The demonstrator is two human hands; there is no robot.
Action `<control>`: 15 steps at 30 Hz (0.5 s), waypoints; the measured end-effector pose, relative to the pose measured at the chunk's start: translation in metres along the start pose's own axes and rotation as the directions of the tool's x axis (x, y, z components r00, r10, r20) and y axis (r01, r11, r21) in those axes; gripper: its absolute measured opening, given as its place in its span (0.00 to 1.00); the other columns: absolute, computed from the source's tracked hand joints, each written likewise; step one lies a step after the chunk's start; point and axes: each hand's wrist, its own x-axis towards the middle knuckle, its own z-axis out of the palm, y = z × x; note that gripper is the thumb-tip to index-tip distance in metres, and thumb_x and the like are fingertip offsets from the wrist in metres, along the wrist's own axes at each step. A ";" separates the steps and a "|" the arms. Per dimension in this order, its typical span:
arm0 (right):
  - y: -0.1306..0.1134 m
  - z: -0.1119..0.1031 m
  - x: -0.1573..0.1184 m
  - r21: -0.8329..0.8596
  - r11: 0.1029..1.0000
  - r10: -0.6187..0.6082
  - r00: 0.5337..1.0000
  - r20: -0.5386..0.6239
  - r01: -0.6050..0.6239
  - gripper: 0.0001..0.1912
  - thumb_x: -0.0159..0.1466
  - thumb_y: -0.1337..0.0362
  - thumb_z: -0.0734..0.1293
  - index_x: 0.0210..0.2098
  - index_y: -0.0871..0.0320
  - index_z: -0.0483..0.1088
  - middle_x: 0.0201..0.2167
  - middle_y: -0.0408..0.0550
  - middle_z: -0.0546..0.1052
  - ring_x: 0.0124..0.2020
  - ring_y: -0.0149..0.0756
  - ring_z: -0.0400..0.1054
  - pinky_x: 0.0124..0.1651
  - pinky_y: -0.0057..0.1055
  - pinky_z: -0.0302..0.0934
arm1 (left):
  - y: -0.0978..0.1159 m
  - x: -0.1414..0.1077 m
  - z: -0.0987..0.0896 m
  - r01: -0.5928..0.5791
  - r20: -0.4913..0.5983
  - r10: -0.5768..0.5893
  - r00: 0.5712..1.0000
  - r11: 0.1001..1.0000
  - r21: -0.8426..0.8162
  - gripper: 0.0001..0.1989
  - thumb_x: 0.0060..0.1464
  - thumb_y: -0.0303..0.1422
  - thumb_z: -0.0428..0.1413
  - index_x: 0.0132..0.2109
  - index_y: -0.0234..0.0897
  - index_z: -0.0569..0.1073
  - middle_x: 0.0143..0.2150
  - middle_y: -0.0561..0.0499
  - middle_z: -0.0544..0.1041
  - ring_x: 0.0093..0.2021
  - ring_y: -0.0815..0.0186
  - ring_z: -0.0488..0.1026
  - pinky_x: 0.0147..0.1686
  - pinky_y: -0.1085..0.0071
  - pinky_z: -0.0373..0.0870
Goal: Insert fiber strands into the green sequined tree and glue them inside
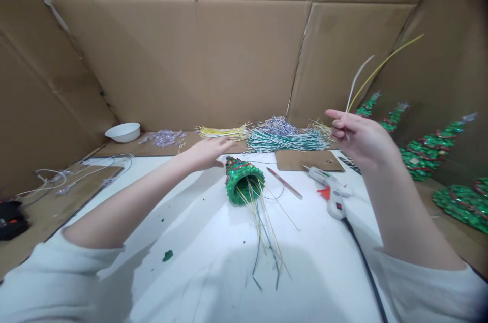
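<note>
Raised at the right, my right hand (354, 135) pinches a yellow wire (385, 65) and a white wire (355, 82) that stick up from its fingers. My left hand (208, 153) is stretched out, fingers extended and holding nothing, just in front of a bundle of yellow wires (224, 132). Close to its fingertips, a small green Christmas tree decoration (231, 193) lies on its side on the white table (183, 262). The tree's hollow base faces me, and several thin yellow, white and green wires (260, 221) trail out of it.
A hot glue gun (335, 204) with a black cord lies at right, near a pencil-like stick (284, 183) and a cardboard piece (308, 160). Green-white wires (290, 140) lie behind. A white bowl (124, 132) stands back left; finished trees (427, 157) stand right. Cardboard walls surround the table.
</note>
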 end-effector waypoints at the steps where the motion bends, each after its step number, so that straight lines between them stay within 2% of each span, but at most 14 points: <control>1: 0.000 0.001 0.000 -0.011 1.000 0.003 1.000 0.000 -0.003 0.11 0.55 0.76 0.60 0.36 0.64 0.71 0.20 0.40 0.62 0.19 0.22 0.52 0.20 0.22 0.48 | 0.007 -0.007 -0.009 0.069 -0.038 -0.071 0.997 0.996 -0.058 0.21 0.54 0.36 0.55 0.54 0.39 0.62 0.53 0.41 0.70 0.49 0.58 0.70 0.43 0.63 0.68; 3: 0.001 0.003 0.001 -0.008 1.000 0.012 1.000 -0.009 -0.012 0.11 0.54 0.76 0.59 0.34 0.62 0.70 0.17 0.37 0.58 0.17 0.22 0.48 0.18 0.21 0.44 | 0.028 -0.022 -0.022 0.180 -0.099 -0.204 0.974 0.961 -0.207 0.14 0.59 0.41 0.47 0.47 0.38 0.66 0.46 0.45 0.74 0.44 0.61 0.73 0.39 0.66 0.69; 5: 0.002 0.006 0.001 0.017 1.000 0.013 1.000 -0.022 -0.013 0.10 0.54 0.75 0.58 0.32 0.60 0.67 0.14 0.34 0.53 0.15 0.22 0.45 0.17 0.20 0.42 | 0.055 -0.033 -0.023 0.226 -0.153 -0.271 0.950 0.939 -0.258 0.16 0.58 0.44 0.48 0.45 0.37 0.65 0.41 0.47 0.75 0.39 0.62 0.74 0.35 0.67 0.70; 7: 0.002 0.009 -0.001 0.017 1.000 -0.011 1.000 -0.024 0.011 0.07 0.56 0.74 0.58 0.29 0.58 0.64 0.13 0.33 0.50 0.14 0.22 0.43 0.17 0.19 0.42 | 0.082 -0.037 -0.014 0.215 -0.235 -0.248 0.940 0.964 -0.157 0.20 0.52 0.46 0.54 0.45 0.35 0.64 0.40 0.44 0.74 0.39 0.58 0.73 0.34 0.64 0.70; 10: 0.000 0.011 -0.005 -0.034 0.997 -0.068 0.997 0.022 0.069 0.06 0.60 0.70 0.59 0.26 0.57 0.62 0.14 0.34 0.49 0.14 0.22 0.44 0.17 0.19 0.42 | 0.110 -0.029 0.005 0.261 -0.344 -0.236 0.909 0.965 0.030 0.14 0.53 0.39 0.56 0.40 0.34 0.64 0.35 0.45 0.73 0.34 0.58 0.72 0.30 0.66 0.68; 13: -0.002 0.011 -0.008 -0.070 0.995 -0.064 0.996 0.059 0.068 0.07 0.60 0.70 0.60 0.26 0.60 0.66 0.16 0.36 0.54 0.16 0.21 0.48 0.18 0.20 0.46 | 0.120 -0.015 0.016 0.314 -0.432 -0.184 0.883 0.916 0.249 0.04 0.55 0.30 0.52 0.34 0.36 0.63 0.29 0.46 0.71 0.27 0.59 0.70 0.24 0.67 0.63; 15: -0.002 0.010 -0.008 -0.087 0.995 -0.033 0.998 0.058 0.038 0.08 0.58 0.74 0.60 0.28 0.62 0.69 0.19 0.38 0.59 0.17 0.21 0.51 0.19 0.20 0.48 | 0.120 -0.009 0.019 0.334 -0.470 -0.166 0.867 0.894 0.299 0.06 0.56 0.23 0.47 0.32 0.36 0.63 0.26 0.46 0.70 0.24 0.60 0.68 0.22 0.67 0.60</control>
